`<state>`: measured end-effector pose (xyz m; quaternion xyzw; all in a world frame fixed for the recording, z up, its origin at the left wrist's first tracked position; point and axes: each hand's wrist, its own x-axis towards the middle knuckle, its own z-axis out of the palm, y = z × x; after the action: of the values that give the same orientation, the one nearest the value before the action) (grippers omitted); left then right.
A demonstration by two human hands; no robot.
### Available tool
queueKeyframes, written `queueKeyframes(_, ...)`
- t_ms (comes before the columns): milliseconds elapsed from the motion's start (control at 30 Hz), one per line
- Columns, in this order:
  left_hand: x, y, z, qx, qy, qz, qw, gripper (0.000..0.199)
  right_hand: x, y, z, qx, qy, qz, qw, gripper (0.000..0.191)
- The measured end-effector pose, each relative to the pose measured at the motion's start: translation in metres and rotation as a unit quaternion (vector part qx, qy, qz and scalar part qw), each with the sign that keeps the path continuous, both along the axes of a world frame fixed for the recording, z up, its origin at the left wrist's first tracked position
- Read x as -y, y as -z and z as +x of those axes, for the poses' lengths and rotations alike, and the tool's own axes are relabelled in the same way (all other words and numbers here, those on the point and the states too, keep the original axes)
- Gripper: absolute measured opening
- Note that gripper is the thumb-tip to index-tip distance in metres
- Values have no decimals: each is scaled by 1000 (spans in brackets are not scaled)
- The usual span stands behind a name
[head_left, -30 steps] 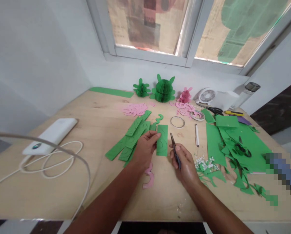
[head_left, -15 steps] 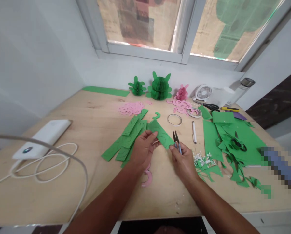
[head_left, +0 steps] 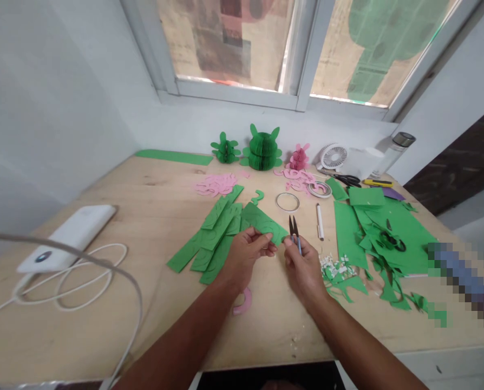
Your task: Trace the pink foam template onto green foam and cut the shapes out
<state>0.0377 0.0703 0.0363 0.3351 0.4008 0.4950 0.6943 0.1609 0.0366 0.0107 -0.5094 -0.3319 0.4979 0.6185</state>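
green card is up front between both hands, above the table, curves drawn on it. left hand: fingers pinching its near edge. right hand: fingers wrapped on the scissors, tips at the card's right corner; can't tell if they pinch it too. changed in the last second: card swung from upright to slanted, scissor blades went from closed to parted. so card is angled toward the blades, which sit just beside it, no bite visible. green strips left, green curl beyond, marker and scraps right.
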Motion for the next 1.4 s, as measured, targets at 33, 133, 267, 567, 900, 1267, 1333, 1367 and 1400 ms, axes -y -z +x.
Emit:
queueKeyframes(33,0,0,0,11,-9,-4,1000,22,1,-2,-1,-10,-5,-1,1000,39)
queueKeyframes(133,-2,0,0,42,-49,-13,998,23,5,-7,-2,-38,-13,-9,999,48)
queueKeyframes(267,-4,0,0,81,-78,-22,993,25,7,-8,-5,-53,-31,-10,998,47)
queueKeyframes(567,-2,0,0,116,-61,-32,991,21,11,-5,-13,-48,-99,0,994,43)
queueKeyframes(900,1,-2,4,120,-53,-32,991,19,13,-1,-16,-36,-142,-7,989,42)
queueKeyframes(1267,3,-3,5,120,-56,-31,991,15,12,0,-17,-39,-150,8,988,41)
queueKeyframes(1333,3,-4,5,119,-55,-28,991,14,12,0,-17,-38,-150,10,988,42)
queueKeyframes(1367,4,-4,5,118,-55,-27,991,14,12,0,-17,-38,-150,10,988,42)
queueKeyframes(1400,4,-4,6,118,-55,-26,991,14,12,0,-17,-38,-151,10,988,43)
